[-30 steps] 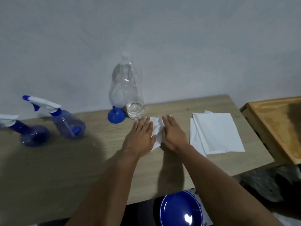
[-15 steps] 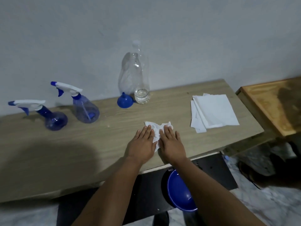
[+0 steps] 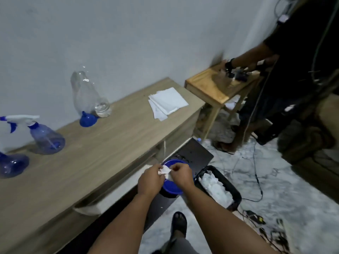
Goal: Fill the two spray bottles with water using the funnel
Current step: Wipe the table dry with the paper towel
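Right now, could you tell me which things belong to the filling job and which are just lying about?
Job: two spray bottles, funnel, water bottle.
Lying about: stacked tissues, blue bowl, bin, wooden side table.

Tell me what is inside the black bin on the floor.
The black bin holds a heap of crumpled white tissues. They cover whatever lies deeper, so the bottom cannot be seen.
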Demonstrator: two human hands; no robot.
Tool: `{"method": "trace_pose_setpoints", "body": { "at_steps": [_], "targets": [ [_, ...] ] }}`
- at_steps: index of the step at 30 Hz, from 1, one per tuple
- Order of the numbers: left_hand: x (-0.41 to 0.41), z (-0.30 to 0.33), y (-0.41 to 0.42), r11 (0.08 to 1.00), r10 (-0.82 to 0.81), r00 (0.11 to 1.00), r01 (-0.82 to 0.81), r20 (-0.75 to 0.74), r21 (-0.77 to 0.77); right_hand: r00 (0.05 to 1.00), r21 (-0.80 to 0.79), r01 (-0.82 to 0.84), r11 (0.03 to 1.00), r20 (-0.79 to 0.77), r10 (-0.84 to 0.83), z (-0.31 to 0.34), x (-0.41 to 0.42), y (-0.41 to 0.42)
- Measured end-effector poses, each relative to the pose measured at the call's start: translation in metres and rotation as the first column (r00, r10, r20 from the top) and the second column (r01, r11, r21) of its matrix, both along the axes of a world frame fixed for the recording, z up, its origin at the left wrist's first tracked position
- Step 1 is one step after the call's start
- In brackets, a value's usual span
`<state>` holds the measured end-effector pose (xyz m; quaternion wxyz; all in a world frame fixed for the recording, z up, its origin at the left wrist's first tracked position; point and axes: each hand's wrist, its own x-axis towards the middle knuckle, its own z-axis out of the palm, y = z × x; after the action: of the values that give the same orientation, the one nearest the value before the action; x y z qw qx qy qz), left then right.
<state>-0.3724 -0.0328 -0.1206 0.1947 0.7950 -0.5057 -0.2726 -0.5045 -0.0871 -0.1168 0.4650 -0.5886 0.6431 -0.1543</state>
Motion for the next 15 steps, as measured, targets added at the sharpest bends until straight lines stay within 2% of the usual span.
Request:
{"method": "trace_pose_setpoints", "body": {
  "at_steps": [3,7,11,15],
  "targets": [
    [-0.058,0.012,-0.015,0.999,-0.031,0.985,0.034,-0.17,0.015,0.948,0.096,0.294,0.951,0.098,-0.303,0.009,-0.062,0.008],
    [-0.13,0.018,-0.038,0.984,-0.166,0.949,0.177,-0.267,0.016,0.736,0.238,0.573,0.784,0.273,-0.62,0.014,-0.133,0.013],
    [-0.193,0.007,-0.06,0.941,-0.311,0.898,0.337,-0.31,0.031,0.526,0.389,0.679,0.622,0.334,-0.782,0.004,-0.193,0.004],
    [-0.251,-0.024,-0.083,0.884,-0.391,0.844,0.456,-0.367,0.106,0.481,0.396,0.735,0.55,0.267,-0.835,-0.023,-0.243,-0.017]
  ]
}}
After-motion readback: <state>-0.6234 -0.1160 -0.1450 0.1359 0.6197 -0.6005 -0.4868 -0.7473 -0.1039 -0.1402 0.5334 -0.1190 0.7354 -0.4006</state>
